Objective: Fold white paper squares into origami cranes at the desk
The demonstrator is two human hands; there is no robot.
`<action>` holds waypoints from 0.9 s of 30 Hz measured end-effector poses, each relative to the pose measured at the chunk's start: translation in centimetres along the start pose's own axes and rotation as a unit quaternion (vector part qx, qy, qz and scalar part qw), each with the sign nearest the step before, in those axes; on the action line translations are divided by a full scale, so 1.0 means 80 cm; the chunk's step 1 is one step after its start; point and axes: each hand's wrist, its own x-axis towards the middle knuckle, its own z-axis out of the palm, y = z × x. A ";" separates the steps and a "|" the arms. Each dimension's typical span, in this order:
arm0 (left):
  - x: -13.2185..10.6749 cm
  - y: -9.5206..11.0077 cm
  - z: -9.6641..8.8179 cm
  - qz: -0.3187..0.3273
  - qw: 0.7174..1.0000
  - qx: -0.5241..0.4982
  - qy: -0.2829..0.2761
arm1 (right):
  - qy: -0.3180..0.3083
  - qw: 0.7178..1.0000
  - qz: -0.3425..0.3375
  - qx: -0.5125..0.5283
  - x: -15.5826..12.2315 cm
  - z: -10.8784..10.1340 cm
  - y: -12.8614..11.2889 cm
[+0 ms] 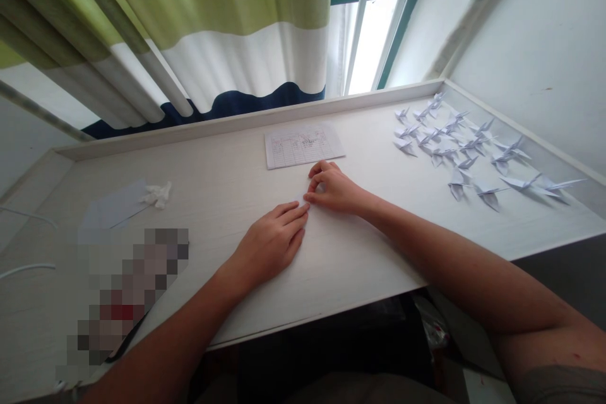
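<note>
On the long white wooden desk (227, 183), the left hand (272, 241) is laid with fingers extended, apparently for steadying; by the pinching right hand (308, 192), a small white paper piece (302, 199) is held at its fingertips, mostly hidden

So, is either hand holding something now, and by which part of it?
The right hand seems to pinch a small white paper between thumb and index finger; the left hand lies with fingertips by it. Which part is pinched cannot be told.
</note>
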 end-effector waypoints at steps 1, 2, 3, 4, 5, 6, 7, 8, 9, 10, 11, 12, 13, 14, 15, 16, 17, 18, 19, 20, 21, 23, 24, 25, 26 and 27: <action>0.000 -0.001 0.000 -0.002 1.000 0.000 0.000 | 0.000 1.000 0.002 -0.001 0.000 0.000 0.000; 0.000 -0.001 0.001 -0.005 1.000 0.000 -0.001 | 0.002 1.000 0.003 -0.001 0.000 -0.001 0.000; -0.001 -0.002 0.001 -0.007 1.000 -0.002 -0.002 | 0.003 1.000 0.004 -0.002 0.000 -0.002 0.000; -0.001 -0.002 0.001 -0.010 1.000 -0.004 -0.004 | 0.005 1.000 0.004 -0.003 0.000 -0.003 0.001; -0.001 -0.003 0.001 -0.013 1.000 -0.006 -0.006 | 0.007 1.000 0.004 -0.004 -0.001 -0.004 0.003; -0.001 -0.003 0.001 -0.016 1.000 -0.009 -0.008 | 0.010 1.000 0.001 -0.004 -0.001 -0.006 0.004; -0.001 -0.004 0.001 -0.018 1.000 -0.010 -0.010 | 0.012 1.000 -0.005 -0.003 -0.002 -0.009 0.006; -0.001 -0.004 0.002 -0.020 1.000 -0.011 -0.011 | 0.017 1.000 -0.008 -0.003 -0.002 -0.011 0.007; -0.001 -0.004 0.002 -0.021 1.000 -0.010 -0.012 | 0.026 1.000 -0.008 -0.002 -0.002 -0.013 0.008; -0.001 -0.004 0.002 -0.023 1.000 -0.010 -0.014 | 0.038 0.999 -0.002 0.000 -0.002 -0.016 0.009; -0.001 -0.004 0.002 -0.024 1.000 -0.010 -0.016 | 0.049 0.999 0.009 0.005 -0.001 -0.018 0.009; -0.001 -0.004 0.002 -0.026 0.999 -0.009 -0.017 | 0.058 0.998 0.021 0.013 -0.001 -0.020 0.010; -0.001 -0.003 0.002 -0.027 0.999 -0.010 -0.018 | 0.065 0.997 0.032 0.023 0.000 -0.021 0.009; -0.001 -0.003 0.001 -0.028 0.999 -0.010 -0.018 | 0.067 0.997 0.037 0.031 0.000 -0.021 0.009; -0.001 -0.003 0.001 -0.028 0.999 -0.010 -0.017 | 0.064 0.997 0.035 0.033 0.000 -0.021 0.008; -0.001 -0.003 0.001 -0.028 0.999 -0.010 -0.016 | 0.058 0.998 0.029 0.027 0.000 -0.020 0.007; -0.001 -0.002 0.001 -0.027 0.999 -0.010 -0.015 | 0.052 0.998 0.022 0.013 -0.001 -0.018 0.007; -0.001 -0.002 0.002 -0.027 0.999 -0.010 -0.014 | 0.043 0.999 0.016 -0.004 -0.001 -0.016 0.006; -0.002 -0.002 0.002 -0.027 0.999 -0.012 -0.013 | 0.034 0.999 0.012 -0.021 -0.002 -0.014 0.005; -0.002 -0.002 0.002 -0.028 0.999 -0.015 -0.013 | 0.026 0.999 0.011 -0.035 -0.003 -0.012 0.005; -0.002 -0.002 0.003 -0.030 0.999 -0.018 -0.014 | 0.021 0.999 0.012 -0.046 -0.003 -0.010 0.005; -0.003 -0.001 0.003 -0.033 0.999 -0.024 -0.015 | 0.021 0.998 0.012 -0.059 -0.004 -0.007 0.006; -0.003 -0.001 0.003 -0.034 0.999 -0.026 -0.015 | 0.024 0.998 0.011 -0.064 -0.005 -0.006 0.007; -0.003 -0.001 0.003 -0.034 0.999 -0.027 -0.015 | 0.028 0.997 0.010 -0.068 -0.005 -0.005 0.008; -0.003 -0.001 0.003 -0.035 0.999 -0.027 -0.015 | 0.032 0.997 0.009 -0.072 -0.005 -0.005 0.008; -0.004 -0.001 0.003 -0.035 0.999 -0.027 -0.015 | 0.034 0.997 0.008 -0.075 -0.005 -0.004 0.009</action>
